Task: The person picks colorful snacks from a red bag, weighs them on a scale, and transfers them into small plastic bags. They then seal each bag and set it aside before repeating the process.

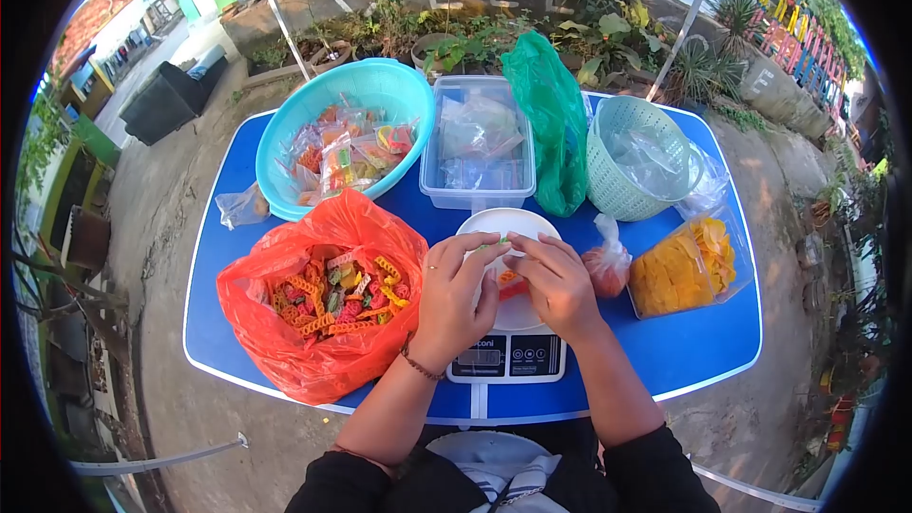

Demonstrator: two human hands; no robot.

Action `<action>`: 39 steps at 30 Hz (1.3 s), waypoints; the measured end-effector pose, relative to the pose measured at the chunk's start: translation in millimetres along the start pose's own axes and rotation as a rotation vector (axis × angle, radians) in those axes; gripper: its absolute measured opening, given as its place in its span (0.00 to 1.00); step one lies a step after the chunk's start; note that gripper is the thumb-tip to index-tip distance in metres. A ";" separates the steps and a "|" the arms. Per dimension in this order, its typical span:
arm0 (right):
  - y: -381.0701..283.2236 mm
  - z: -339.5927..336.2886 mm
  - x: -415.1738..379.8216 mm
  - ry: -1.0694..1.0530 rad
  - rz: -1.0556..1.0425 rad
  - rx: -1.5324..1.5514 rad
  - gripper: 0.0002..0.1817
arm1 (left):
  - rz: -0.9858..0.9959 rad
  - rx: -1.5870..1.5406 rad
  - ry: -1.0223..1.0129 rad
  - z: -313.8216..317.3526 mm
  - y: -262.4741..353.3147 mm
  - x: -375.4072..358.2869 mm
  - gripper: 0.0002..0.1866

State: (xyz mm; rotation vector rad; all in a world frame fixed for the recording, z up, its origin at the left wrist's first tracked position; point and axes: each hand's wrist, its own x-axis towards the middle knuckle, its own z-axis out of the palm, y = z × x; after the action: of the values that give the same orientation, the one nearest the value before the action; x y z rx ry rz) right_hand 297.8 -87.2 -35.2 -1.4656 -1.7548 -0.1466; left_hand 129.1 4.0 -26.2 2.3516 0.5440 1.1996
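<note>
- Dark sleeves (655, 470), near edge: cut off at the bottom, so upper arms aren't in view.
- White scale (505, 361) at the near side of the table: display too dim to read, brand word partly covered by the left wrist.
- Red bag (380, 361), left of the scale: mouth open, colored snacks (342, 294) inside; the bag's sides hide how deep they go.
- Left hand (454, 290) and right hand (554, 285), above the scale: fingers narrow, tips nearly meeting, pinching the top of a clear packet (513, 287). Green bit at the fingertips, can't tell what.
- Packet sits between the hands, over the white plate (484, 220); orange-red contents show, the rest hidden by fingers. Can't tell if it touches the plate.
- Clear box (684, 275) of yellow chips, right; small tied bag (606, 268) beside the right hand, reddish contents unclear, partly behind that hand.
- Far side of blue table (622, 351): blue basin (277, 176) of filled packs, overlapping; plastic tub (480, 198) of clear bags; green bag (551, 123), contents hidden; pale basket (627, 192) holding clear plastic.
- Plants (608, 33) beyond; dark lens border crops the corners.
</note>
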 end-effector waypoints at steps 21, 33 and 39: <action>-2.6 -8.1 -0.1 0.094 0.033 0.001 0.16 | 0.054 0.039 -0.036 -0.3 -2.6 -1.0 0.19; -6.3 -10.3 21.1 0.027 -0.015 -0.051 0.17 | 0.030 0.139 -0.097 -13.0 -0.7 19.7 0.21; 39.7 20.8 79.8 -0.013 0.142 0.089 0.16 | -0.103 0.396 -0.222 1.9 -38.4 72.5 0.28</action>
State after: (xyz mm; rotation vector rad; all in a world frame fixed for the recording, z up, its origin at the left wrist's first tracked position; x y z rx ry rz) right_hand 323.0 -1.9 -13.3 -1.5228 -1.6395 0.0151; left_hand 164.7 73.5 -0.9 2.6992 0.8776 0.8284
